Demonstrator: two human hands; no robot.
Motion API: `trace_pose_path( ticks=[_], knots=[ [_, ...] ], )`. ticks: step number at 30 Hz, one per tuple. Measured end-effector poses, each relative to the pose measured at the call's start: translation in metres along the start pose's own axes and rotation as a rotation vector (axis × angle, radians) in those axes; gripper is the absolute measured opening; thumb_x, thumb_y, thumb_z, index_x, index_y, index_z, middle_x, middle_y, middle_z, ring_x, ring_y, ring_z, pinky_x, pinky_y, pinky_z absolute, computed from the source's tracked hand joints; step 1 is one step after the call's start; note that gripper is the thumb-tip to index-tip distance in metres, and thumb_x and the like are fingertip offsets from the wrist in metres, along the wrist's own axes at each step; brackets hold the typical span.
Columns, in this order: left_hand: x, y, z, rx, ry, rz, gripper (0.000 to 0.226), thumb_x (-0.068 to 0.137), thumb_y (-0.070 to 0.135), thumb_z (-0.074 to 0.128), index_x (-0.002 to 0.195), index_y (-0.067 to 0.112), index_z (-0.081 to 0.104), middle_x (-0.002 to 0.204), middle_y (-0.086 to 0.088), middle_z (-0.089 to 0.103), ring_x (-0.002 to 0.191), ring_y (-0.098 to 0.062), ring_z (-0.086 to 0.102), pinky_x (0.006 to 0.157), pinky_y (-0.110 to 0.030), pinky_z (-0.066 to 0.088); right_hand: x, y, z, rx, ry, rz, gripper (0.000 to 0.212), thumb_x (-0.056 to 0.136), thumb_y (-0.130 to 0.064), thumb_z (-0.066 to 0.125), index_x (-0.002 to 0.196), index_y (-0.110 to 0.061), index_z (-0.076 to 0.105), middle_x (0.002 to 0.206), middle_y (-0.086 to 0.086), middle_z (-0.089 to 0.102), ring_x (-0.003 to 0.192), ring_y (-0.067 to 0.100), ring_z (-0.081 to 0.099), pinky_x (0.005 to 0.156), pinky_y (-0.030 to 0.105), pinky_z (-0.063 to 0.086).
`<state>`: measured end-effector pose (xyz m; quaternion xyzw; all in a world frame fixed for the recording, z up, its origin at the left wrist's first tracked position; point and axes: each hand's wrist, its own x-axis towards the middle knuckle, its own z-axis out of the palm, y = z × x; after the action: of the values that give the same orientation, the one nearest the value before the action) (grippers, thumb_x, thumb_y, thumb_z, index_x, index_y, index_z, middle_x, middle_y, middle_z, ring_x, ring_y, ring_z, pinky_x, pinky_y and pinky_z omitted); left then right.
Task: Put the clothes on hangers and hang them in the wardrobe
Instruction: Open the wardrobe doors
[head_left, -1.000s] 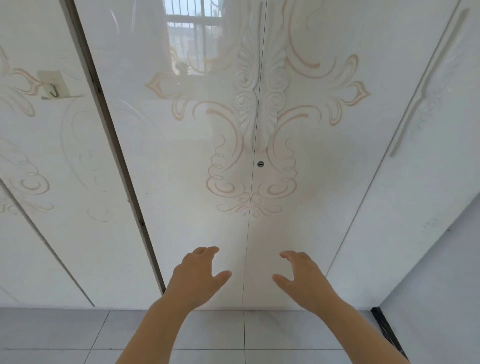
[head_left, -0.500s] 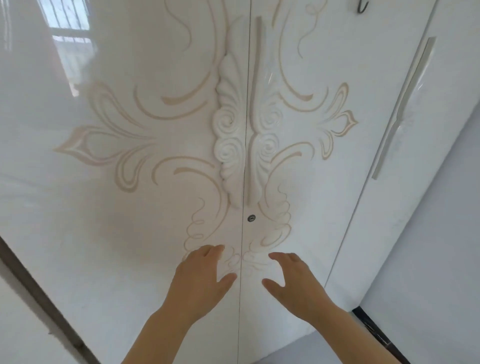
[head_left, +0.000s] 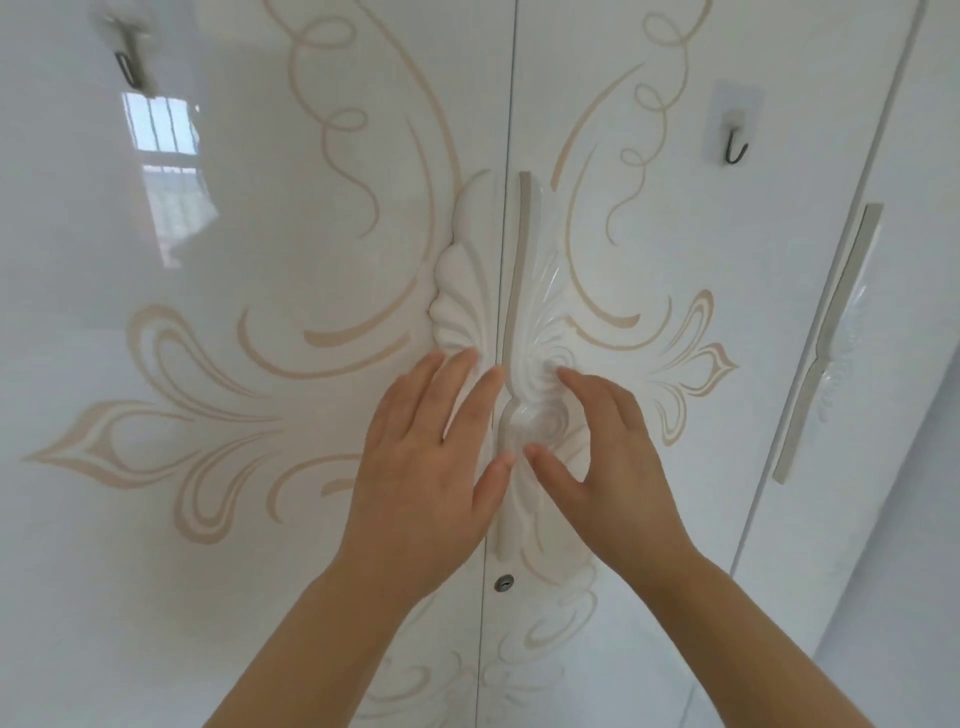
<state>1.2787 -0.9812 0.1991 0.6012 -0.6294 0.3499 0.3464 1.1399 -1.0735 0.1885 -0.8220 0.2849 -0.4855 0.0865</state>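
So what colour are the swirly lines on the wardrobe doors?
Light tan or beige swirls on glossy white wardrobe doors, seen in the head view.

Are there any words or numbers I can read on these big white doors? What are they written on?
None: no words, numbers or brand marks can be read anywhere.
The wardrobe doors carry only beige swirl patterns.
The carved handles are plain white.
The stick-on hook has a blank pad.
The keyhole shows no marking.
The second hook, top left, is blurred; no text can be made out.
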Motion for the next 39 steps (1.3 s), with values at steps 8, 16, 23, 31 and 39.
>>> trace_pose_path(
  ticks=[8,16,23,31,39],
  knots=[
    [0.029,-0.014,0.019,0.131,0.042,0.083,0.052,0.090,0.036,0.040,0.134,0.009,0.045,0.143,-0.012,0.040,0.137,-0.029,0.026,0.111,-0.051,0.021,0.031,-0.005,0.010,0.121,0.114,0.057,0.067,0.083,-0.042,0.059,0.140,-0.018,0.033,0.136,-0.011,0.037,0.128,0.000,0.031,0.100,0.000,0.020],
    [0.028,-0.034,0.036,0.002,0.136,0.181,0.052,0.089,0.034,0.043,0.136,0.012,0.043,0.145,-0.006,0.038,0.139,-0.023,0.022,0.112,-0.046,0.020,0.041,-0.017,0.016,0.316,0.177,0.258,0.037,0.086,-0.048,0.038,0.121,-0.039,0.047,0.120,-0.027,0.051,0.118,-0.006,0.042,0.101,0.028,0.038],
    [0.027,-0.037,0.037,-0.162,0.182,0.199,0.051,0.087,0.033,0.046,0.134,0.013,0.042,0.141,-0.004,0.045,0.138,-0.023,0.025,0.112,-0.046,0.020,0.043,-0.027,0.008,0.587,0.209,0.409,0.039,0.090,-0.054,0.038,0.106,-0.027,0.061,0.112,-0.008,0.062,0.109,0.010,0.057,0.097,0.042,0.046],
    [0.022,-0.017,0.025,-0.355,0.198,0.179,0.047,0.087,0.030,0.049,0.127,0.007,0.053,0.135,-0.010,0.050,0.134,-0.028,0.033,0.110,-0.047,0.022,0.023,-0.035,-0.021,0.670,0.307,0.485,0.032,0.099,-0.029,0.036,0.097,-0.017,0.066,0.097,-0.004,0.066,0.096,0.017,0.062,0.086,0.036,0.051],
    [0.035,0.051,0.002,-0.680,0.000,0.164,0.062,0.095,0.050,0.023,0.143,0.012,0.021,0.147,-0.005,0.030,0.136,-0.020,0.023,0.106,-0.051,0.018,-0.021,-0.040,-0.087,0.719,0.340,0.575,0.059,0.082,-0.057,0.036,0.108,-0.012,0.064,0.111,0.009,0.065,0.102,0.026,0.063,0.089,0.039,0.049]
  ],
)
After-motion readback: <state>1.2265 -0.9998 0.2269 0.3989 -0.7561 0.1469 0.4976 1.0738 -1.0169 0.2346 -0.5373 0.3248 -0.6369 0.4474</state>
